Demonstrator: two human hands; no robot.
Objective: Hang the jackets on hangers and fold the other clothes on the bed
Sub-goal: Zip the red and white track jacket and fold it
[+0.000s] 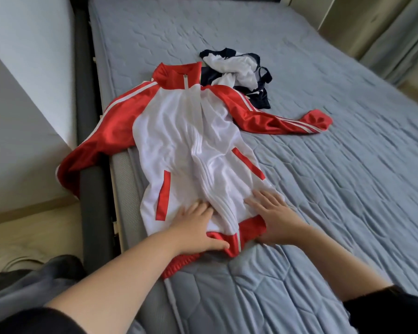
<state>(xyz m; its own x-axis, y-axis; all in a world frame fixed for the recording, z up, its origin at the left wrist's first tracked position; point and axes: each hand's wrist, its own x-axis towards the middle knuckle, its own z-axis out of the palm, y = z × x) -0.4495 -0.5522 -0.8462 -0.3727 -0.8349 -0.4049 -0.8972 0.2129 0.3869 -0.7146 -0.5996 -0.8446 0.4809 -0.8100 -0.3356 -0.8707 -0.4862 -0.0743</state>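
A red and white zip-up track jacket point(179, 131) lies front-up on the grey-blue quilted bed point(323, 189), collar far, red hem near. Its left sleeve hangs over the bed's left edge; its right sleeve stretches out to the right. My left hand point(196, 225) lies flat on the white front just left of the zipper, thumb on the red hem. My right hand point(273, 218) presses flat on the white front right of the zipper, over the hem. Behind the collar sits a crumpled navy and white garment point(241, 71).
A dark bed frame rail point(92, 203) runs along the bed's left side, with a white wall point(22, 104) beyond it and pale floor below. Curtains point(396, 39) hang at the far right. A grey cloth point(22, 285) lies at the bottom left.
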